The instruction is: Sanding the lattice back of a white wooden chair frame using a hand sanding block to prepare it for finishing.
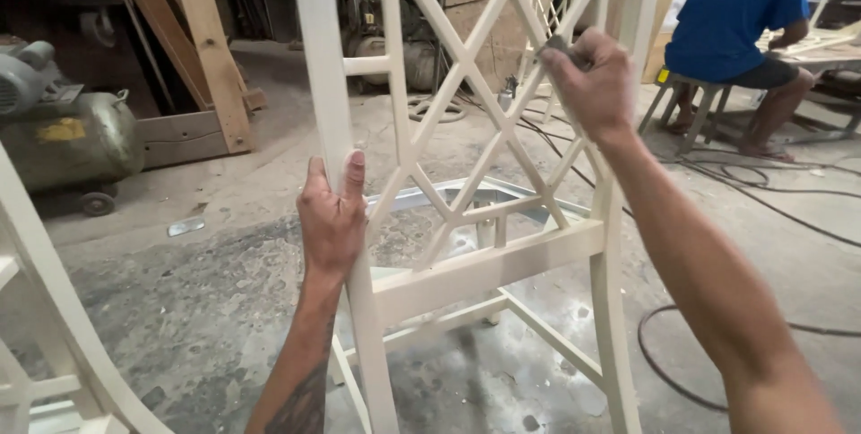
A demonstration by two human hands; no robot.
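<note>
A cream-painted wooden chair frame (484,268) with a lattice back stands in front of me on the dusty concrete floor. My left hand (332,219) grips its left upright post from behind, fingers wrapped around the wood. My right hand (587,80) is raised against a diagonal slat of the lattice, closed on a small grey piece of sandpaper (558,43) pressed to the slat. Most of the sandpaper is hidden under my fingers.
Another cream chair part (45,308) curves at the lower left. A grey-green compressor tank (76,143) on wheels sits left, with timber planks (211,57) leaning behind. Black cables (762,192) run over the floor right. A person in a blue shirt (735,13) sits on a stool at the back right.
</note>
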